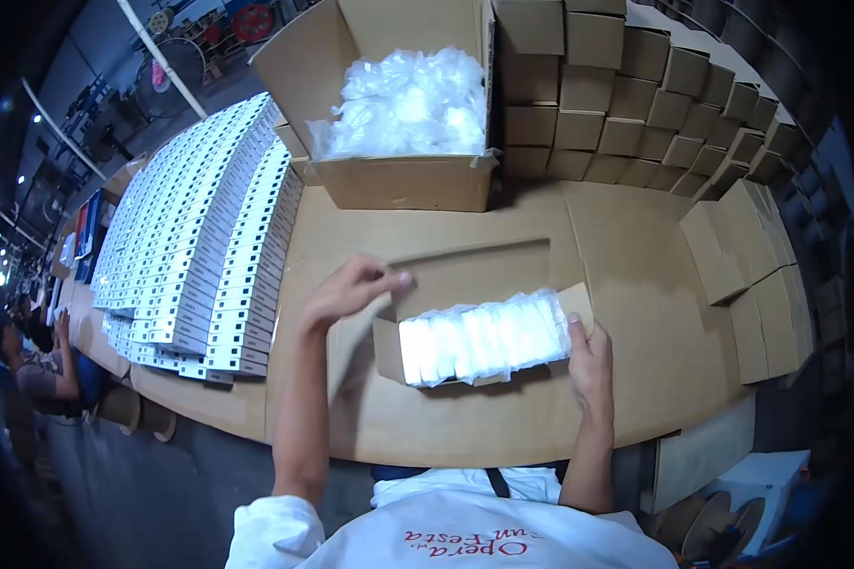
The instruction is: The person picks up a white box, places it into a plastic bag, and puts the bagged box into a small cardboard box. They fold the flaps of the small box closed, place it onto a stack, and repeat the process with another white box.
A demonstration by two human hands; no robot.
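A small cardboard box (pixel 386 353) lies open on the cardboard-covered table in front of me, with its long flap (pixel 484 263) folded back on the far side. A row of items wrapped in clear plastic (pixel 484 337) fills it. My right hand (pixel 590 365) grips the box's right end, thumb by the raised end flap (pixel 576 303). Over the box's far left corner is my left hand (pixel 356 287), its fingers reaching right beside the folded-back flap and holding nothing.
Behind the box stands a large open carton (pixel 403 183) full of clear plastic bags (pixel 413 100). Stacked white boxes (pixel 194 228) cover the left side. Brown cartons (pixel 626 104) line the back right, and more cartons (pixel 740 242) stand at the right edge. A person (pixel 57 365) sits far left.
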